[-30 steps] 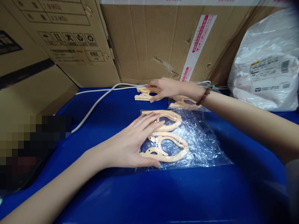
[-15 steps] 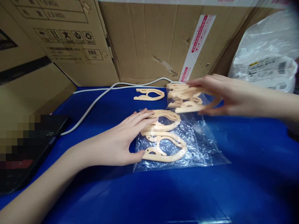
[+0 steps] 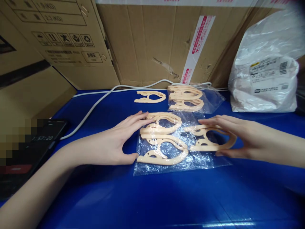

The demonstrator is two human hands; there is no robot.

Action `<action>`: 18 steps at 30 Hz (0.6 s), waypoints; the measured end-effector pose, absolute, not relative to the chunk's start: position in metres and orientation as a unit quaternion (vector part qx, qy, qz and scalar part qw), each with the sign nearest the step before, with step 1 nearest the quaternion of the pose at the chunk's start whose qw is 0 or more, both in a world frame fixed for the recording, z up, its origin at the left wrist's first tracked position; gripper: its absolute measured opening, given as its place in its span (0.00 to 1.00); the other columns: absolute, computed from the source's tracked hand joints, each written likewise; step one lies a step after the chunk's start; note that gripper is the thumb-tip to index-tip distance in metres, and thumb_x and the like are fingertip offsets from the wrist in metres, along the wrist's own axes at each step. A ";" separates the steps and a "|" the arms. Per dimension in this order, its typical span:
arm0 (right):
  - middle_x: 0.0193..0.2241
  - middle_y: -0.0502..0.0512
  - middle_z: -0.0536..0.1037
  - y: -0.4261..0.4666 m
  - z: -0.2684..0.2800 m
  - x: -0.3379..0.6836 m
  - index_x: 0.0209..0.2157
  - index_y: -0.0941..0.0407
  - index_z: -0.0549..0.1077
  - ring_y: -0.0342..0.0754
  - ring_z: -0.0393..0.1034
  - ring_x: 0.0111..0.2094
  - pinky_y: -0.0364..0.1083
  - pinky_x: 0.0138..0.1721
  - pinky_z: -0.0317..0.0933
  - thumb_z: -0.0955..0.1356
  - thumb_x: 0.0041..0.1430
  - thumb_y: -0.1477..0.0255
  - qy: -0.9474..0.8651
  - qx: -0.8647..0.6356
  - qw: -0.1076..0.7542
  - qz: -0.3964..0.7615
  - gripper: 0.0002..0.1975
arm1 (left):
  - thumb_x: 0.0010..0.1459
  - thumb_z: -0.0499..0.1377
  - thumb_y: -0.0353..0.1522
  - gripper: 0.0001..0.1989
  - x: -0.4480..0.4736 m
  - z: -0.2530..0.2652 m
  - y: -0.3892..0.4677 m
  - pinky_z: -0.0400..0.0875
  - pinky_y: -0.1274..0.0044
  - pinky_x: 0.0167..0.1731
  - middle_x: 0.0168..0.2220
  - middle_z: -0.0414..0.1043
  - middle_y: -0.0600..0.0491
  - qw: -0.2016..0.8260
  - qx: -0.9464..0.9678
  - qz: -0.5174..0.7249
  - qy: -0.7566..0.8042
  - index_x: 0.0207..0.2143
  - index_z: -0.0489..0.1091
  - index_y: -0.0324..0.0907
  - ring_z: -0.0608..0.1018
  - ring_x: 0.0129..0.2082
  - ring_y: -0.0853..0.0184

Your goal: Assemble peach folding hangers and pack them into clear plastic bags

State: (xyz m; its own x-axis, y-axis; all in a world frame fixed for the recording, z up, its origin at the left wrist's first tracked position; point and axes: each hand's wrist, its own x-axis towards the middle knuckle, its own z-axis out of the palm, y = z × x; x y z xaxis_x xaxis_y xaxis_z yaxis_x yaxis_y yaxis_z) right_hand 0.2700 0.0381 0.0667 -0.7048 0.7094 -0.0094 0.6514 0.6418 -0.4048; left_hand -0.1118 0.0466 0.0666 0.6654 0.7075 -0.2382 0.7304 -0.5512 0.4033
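Observation:
My right hand point(image 3: 240, 135) grips a beige folding hanger point(image 3: 200, 148) by its rounded end, over the right part of a clear plastic bag point(image 3: 202, 162). Folded beige hangers point(image 3: 176, 161) lie inside that bag in two groups, one behind the other. At the bag's left side, my left hand point(image 3: 119, 138) is spread, fingertips on the rear hangers and thumb by the corner of the front one. Behind, a second clear bag point(image 3: 212, 98) holds several similar hangers point(image 3: 187, 106). To its left, a single folded hanger point(image 3: 154, 101) lies on the blue table.
Cardboard boxes point(image 3: 147, 41) wall in the back and left of the blue table point(image 3: 152, 197). A white cable point(image 3: 92, 109) runs along the back to a black phone point(image 3: 35, 143) at the left. A white plastic package point(image 3: 264, 86) stands at the back right.
My right hand has moved from above the rear bag toward me, carrying the hanger down over the front bag's right side. My left hand stays at the front bag's left side.

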 end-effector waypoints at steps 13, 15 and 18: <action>0.61 0.56 0.68 0.033 0.049 0.235 0.69 0.43 0.50 0.58 0.71 0.54 0.52 0.46 0.74 0.71 0.58 0.62 -0.888 -0.376 0.098 0.246 0.42 | 0.57 0.59 0.44 0.46 -0.114 0.067 0.044 0.42 0.56 0.67 0.73 0.25 0.57 0.249 0.872 -0.055 0.417 0.71 0.37 0.51 0.38 0.71 0.51; 0.62 0.54 0.67 0.035 0.051 0.242 0.69 0.42 0.51 0.60 0.68 0.57 0.55 0.51 0.71 0.72 0.56 0.59 -0.893 -0.375 0.088 0.231 0.43 | 0.57 0.58 0.46 0.46 -0.114 0.067 0.044 0.42 0.55 0.67 0.73 0.25 0.56 0.247 0.872 -0.055 0.419 0.71 0.38 0.50 0.38 0.71 0.51; 0.63 0.53 0.66 0.038 0.054 0.256 0.68 0.41 0.52 0.62 0.64 0.60 0.59 0.57 0.65 0.73 0.55 0.57 -0.897 -0.383 0.071 0.206 0.43 | 0.57 0.58 0.47 0.47 -0.113 0.066 0.044 0.42 0.56 0.67 0.73 0.26 0.55 0.247 0.872 -0.052 0.420 0.71 0.38 0.50 0.38 0.71 0.51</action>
State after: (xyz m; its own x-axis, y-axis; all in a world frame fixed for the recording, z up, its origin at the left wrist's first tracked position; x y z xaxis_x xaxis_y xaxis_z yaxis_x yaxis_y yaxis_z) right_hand 0.2563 0.0382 0.0540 -0.6961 0.7173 -0.0310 0.6589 0.6210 -0.4244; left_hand -0.1128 0.0442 0.0661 0.6420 0.7065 -0.2978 0.7578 -0.5258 0.3862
